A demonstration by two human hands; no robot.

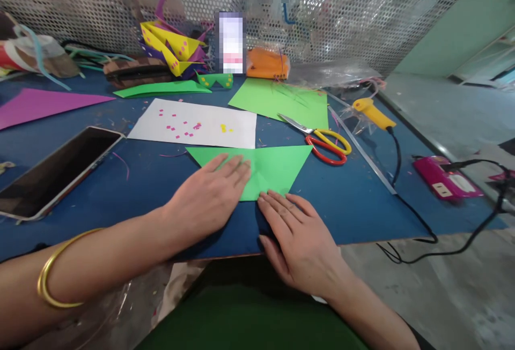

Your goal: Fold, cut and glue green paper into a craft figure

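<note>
A folded sheet of green paper [277, 165] lies flat near the front edge of the blue table, its long side facing away from me. My left hand [209, 192] rests on its left part, fingers stretched out and pressing down. Fingertips of my right hand [298, 235] touch the paper's near edge, with the fingers extended and the thumb apart. Just beyond the green paper is a white sheet [209, 119] with small pink and yellow paper pieces. Scissors [317, 138] with one red and one yellow handle lie to the right, partly on a light green sheet [277, 98].
A dark-screened phone [60, 170] lies at left, near purple paper [48, 106]. Behind stand a yellow and purple folded paper piece [171, 47], a lit phone [231, 44] and an orange packet [267, 64]. A yellow glue gun [374, 114] and pink power strip [444, 177] with cables are at right.
</note>
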